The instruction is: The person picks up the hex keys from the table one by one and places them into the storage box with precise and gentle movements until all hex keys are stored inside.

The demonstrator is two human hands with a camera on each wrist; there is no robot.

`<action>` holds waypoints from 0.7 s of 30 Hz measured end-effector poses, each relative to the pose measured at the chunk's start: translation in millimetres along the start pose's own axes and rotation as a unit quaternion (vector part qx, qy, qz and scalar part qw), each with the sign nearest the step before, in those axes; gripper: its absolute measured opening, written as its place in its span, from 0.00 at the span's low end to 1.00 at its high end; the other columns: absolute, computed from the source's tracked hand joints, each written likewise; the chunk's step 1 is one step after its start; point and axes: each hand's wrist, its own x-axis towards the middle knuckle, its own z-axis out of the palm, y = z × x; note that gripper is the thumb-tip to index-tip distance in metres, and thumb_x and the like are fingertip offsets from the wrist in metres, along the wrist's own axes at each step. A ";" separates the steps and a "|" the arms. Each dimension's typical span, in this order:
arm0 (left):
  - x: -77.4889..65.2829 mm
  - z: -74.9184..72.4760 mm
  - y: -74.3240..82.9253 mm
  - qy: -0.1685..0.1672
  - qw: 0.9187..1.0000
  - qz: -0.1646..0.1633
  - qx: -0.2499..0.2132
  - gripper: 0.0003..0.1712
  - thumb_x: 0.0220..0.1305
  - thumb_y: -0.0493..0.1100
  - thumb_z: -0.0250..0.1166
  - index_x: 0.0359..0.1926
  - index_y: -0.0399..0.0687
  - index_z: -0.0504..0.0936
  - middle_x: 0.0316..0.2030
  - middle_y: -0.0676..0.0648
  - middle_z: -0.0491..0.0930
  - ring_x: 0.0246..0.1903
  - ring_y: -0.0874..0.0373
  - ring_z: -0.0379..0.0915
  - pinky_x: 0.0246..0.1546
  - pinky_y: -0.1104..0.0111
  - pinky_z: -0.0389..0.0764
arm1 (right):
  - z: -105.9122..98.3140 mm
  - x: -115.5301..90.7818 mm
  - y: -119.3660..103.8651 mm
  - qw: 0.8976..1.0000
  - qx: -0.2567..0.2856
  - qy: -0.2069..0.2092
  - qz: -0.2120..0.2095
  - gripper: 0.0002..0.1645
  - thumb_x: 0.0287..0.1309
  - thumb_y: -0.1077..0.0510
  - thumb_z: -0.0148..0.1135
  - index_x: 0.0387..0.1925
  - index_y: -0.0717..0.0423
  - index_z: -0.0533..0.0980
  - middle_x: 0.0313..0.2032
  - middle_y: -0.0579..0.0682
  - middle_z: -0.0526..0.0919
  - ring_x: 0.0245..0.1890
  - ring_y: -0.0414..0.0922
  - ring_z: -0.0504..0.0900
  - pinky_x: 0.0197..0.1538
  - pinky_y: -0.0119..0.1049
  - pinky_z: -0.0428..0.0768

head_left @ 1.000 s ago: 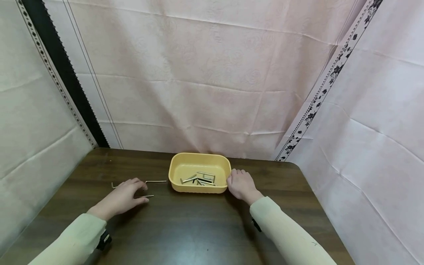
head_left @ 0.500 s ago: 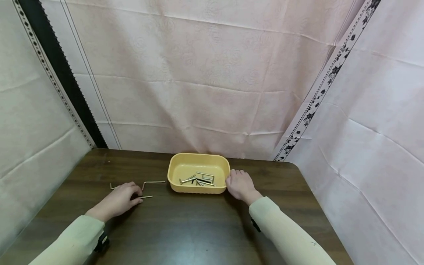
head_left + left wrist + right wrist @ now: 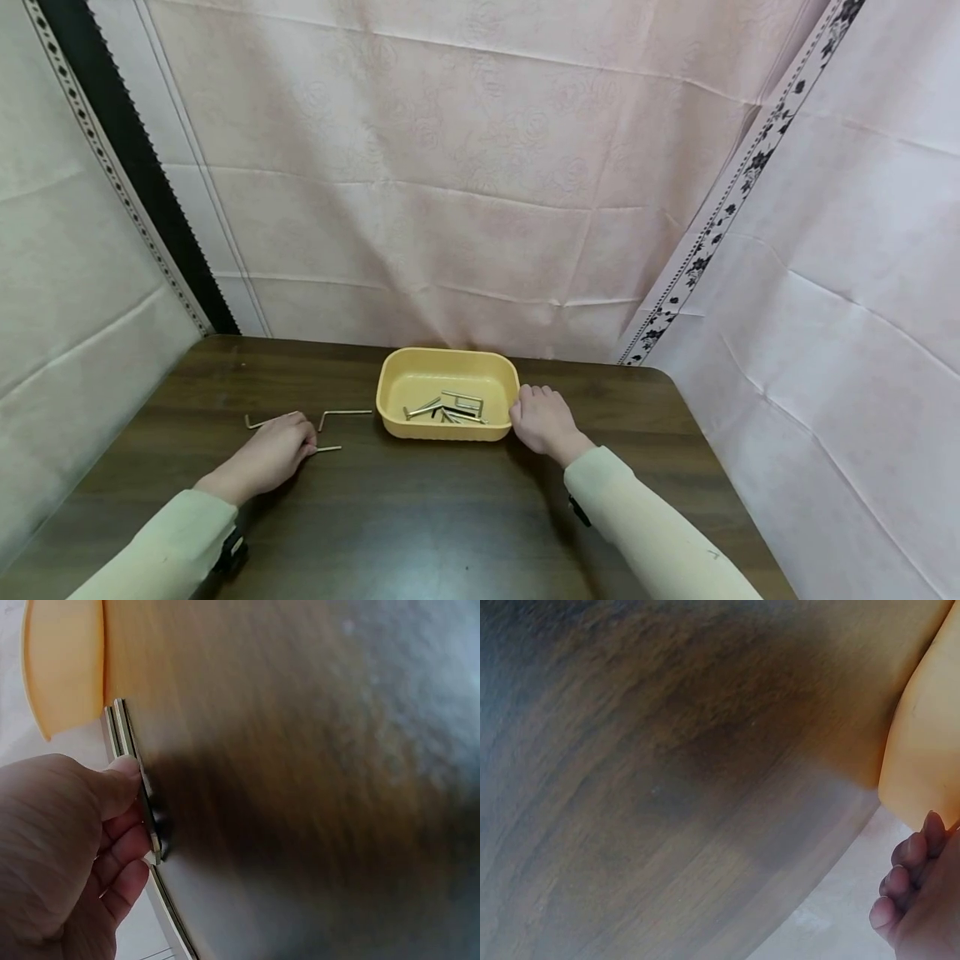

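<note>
My left hand (image 3: 264,454) pinches a thin L-shaped hex key (image 3: 330,449) between thumb and fingers, low over the brown table. Its long arm points right, towards the yellow plastic bin. In the left wrist view, the thumb presses along the hex key (image 3: 127,731), and the bent end shows below the fingertips. A second hex key (image 3: 347,412) lies just behind the hand, while a third hex key (image 3: 252,426) is partly covered by it. My right hand (image 3: 546,421) holds the right end of the yellow bin (image 3: 450,428); its thumb is hidden.
Several metal hex keys (image 3: 459,408) lie in a loose heap inside the bin. The table (image 3: 390,517) ends at a back edge close behind the bin. Pale cloth (image 3: 450,167) hangs behind and on both sides.
My left hand's fingers have closed on the nearest hex key, and the hand has drawn slightly left. My right hand stays at the bin's end.
</note>
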 end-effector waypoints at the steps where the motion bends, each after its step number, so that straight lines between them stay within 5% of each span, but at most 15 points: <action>1: -0.4 0.4 0.3 0.002 1.000 -0.001 0.001 0.12 0.55 0.35 0.69 0.24 0.52 0.74 0.25 0.57 0.66 0.29 0.59 0.67 0.36 0.57 0.71 | -0.2 -0.4 -0.4 1.000 0.002 -0.001 0.000 0.16 0.71 0.51 0.35 0.35 0.54 0.68 0.31 0.48 0.71 0.35 0.49 0.70 0.46 0.45 0.69; 8: -2.0 0.8 3.8 -0.004 0.999 -0.032 -0.019 0.11 0.61 0.35 0.65 0.27 0.52 0.72 0.26 0.58 0.67 0.32 0.57 0.69 0.43 0.50 0.70 | 0.8 -0.5 -0.6 1.000 0.012 -0.004 0.000 0.16 0.71 0.51 0.35 0.35 0.54 0.67 0.30 0.48 0.70 0.34 0.48 0.69 0.45 0.44 0.69; 13: -1.3 0.2 4.8 0.003 0.998 -0.048 -0.029 0.10 0.63 0.36 0.63 0.29 0.52 0.71 0.25 0.59 0.67 0.29 0.60 0.67 0.36 0.56 0.65 | 0.6 0.4 -0.9 1.000 0.014 -0.003 0.000 0.16 0.71 0.51 0.35 0.35 0.55 0.68 0.31 0.49 0.71 0.36 0.49 0.70 0.46 0.45 0.69; 21: 2.0 -0.5 5.8 0.053 0.998 -0.040 -0.022 0.02 0.65 0.35 0.61 0.38 0.44 0.79 0.34 0.51 0.78 0.36 0.53 0.74 0.39 0.55 0.68 | -1.8 0.7 0.2 1.000 0.019 -0.007 -0.002 0.16 0.70 0.52 0.35 0.34 0.55 0.68 0.30 0.48 0.70 0.33 0.48 0.69 0.44 0.43 0.69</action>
